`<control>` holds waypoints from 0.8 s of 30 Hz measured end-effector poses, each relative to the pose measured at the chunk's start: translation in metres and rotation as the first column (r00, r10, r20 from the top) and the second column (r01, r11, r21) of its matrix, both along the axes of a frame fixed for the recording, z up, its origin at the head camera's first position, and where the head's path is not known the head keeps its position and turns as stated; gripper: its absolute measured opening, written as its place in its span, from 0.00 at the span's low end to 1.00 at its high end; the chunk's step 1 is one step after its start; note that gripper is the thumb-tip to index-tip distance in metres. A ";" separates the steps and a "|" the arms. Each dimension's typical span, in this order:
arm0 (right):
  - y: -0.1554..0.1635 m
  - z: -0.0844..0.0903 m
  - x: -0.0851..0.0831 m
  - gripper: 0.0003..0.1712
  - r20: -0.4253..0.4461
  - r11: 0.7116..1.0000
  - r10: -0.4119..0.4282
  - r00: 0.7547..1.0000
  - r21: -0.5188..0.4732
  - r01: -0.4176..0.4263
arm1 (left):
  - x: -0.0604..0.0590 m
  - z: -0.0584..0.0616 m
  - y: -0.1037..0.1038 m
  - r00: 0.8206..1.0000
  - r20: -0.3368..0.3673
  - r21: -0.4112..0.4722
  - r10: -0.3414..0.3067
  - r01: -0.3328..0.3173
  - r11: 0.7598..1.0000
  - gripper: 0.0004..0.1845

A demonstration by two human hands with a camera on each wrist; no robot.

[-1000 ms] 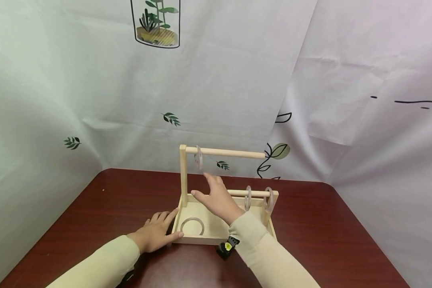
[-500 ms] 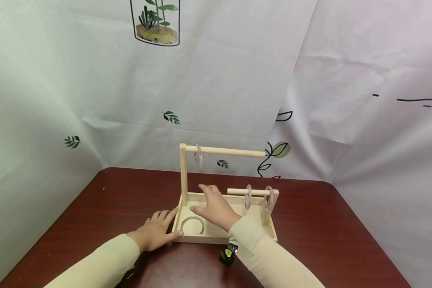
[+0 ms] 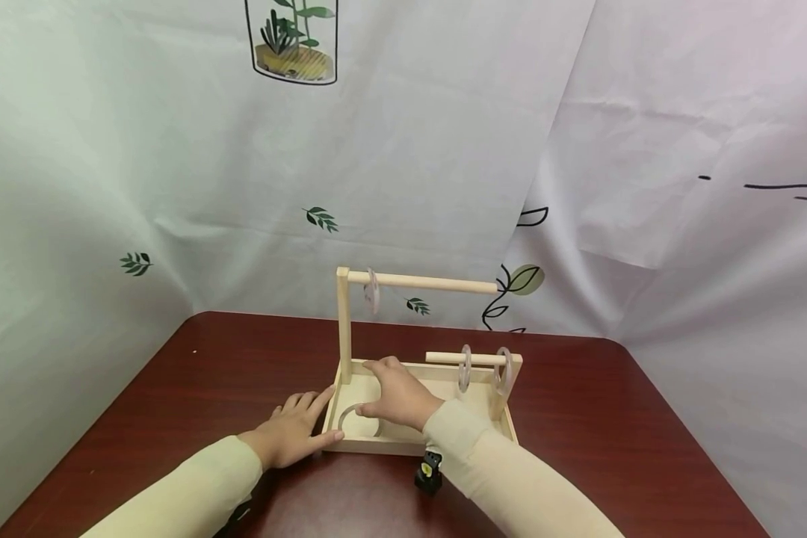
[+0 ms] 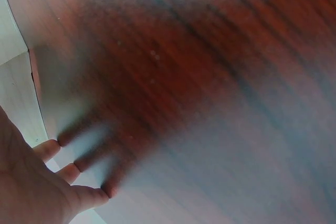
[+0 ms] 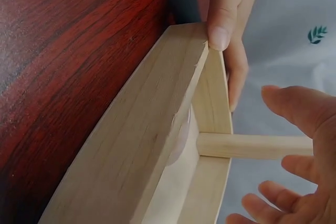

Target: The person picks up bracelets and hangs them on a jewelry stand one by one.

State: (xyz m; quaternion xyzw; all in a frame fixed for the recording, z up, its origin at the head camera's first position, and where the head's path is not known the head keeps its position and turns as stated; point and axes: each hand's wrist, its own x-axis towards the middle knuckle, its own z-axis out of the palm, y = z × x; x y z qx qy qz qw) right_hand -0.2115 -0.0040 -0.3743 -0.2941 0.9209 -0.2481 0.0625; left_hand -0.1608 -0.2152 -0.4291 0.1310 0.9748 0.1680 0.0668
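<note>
While both cream-sleeved forearms are reaching in from the near edge of the dark red wooden table [image 3: 175, 388], a small black-and-yellow device [image 3: 430, 472] is sitting on the tabletop just beside the right sleeve [image 3: 504, 478]. Just past it, the left hand [image 3: 288, 432] is lying palm-down on the table, fingers straight and slightly spread, their tips resting against the near-left corner of the pale wooden tray [image 3: 504, 427] — the right wrist view is showing its thumb [image 5: 223, 24] pressing on the top of that corner.

Inside the tray, the right hand [image 3: 393, 396] is hovering low with its wrist bent downward, fingers relaxed and loosely curved, gripping nothing; its thumb side is reaching over the clear ring [image 3: 347, 415] that is lying flat on the tray floor near the left front corner. Whether the fingertips are actually touching the ring cannot be told, since the hand is covering part of it.

Farther back, two clear rings [image 3: 465, 368] are hanging side by side on the short lower dowel [image 3: 444, 358] by the right post. Higher up, a tall post [image 3: 344, 321] is carrying the long upper dowel [image 3: 430, 282], and one more clear ring [image 3: 371, 291] is hanging near its left end. Behind everything, a creased white backdrop [image 3: 403, 149] printed with leaves and a plant in a jar is hanging — meeting the table's far edge.
</note>
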 end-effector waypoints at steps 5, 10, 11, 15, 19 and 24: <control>-0.001 -0.002 -0.004 0.45 0.014 0.998 0.037 0.999 0.053 -0.038 | 0.001 0.000 0.000 1.000 -0.006 0.000 0.004 -0.004 1.000 0.45; -0.002 -0.006 -0.006 0.44 -0.002 0.991 0.068 0.998 0.118 -0.067 | 0.002 0.000 0.001 1.000 -0.007 0.003 0.003 -0.003 1.000 0.45; -0.002 -0.007 -0.007 0.44 0.001 0.989 0.072 0.997 0.127 -0.071 | 0.002 -0.001 0.000 1.000 -0.008 0.005 0.003 -0.003 1.000 0.45; -0.005 -0.011 -0.009 0.45 0.020 0.984 0.084 0.996 0.156 -0.086 | 0.001 -0.001 0.000 1.000 -0.009 0.005 0.004 -0.004 1.000 0.45; -0.008 -0.016 -0.013 0.46 0.016 0.980 0.099 0.995 0.172 -0.101 | 0.000 -0.002 0.000 1.000 -0.016 0.008 0.009 -0.009 1.000 0.45; -0.013 -0.021 -0.014 0.46 0.013 0.973 0.113 0.994 0.202 -0.113 | 0.000 -0.003 -0.001 1.000 -0.021 0.013 0.012 -0.012 1.000 0.45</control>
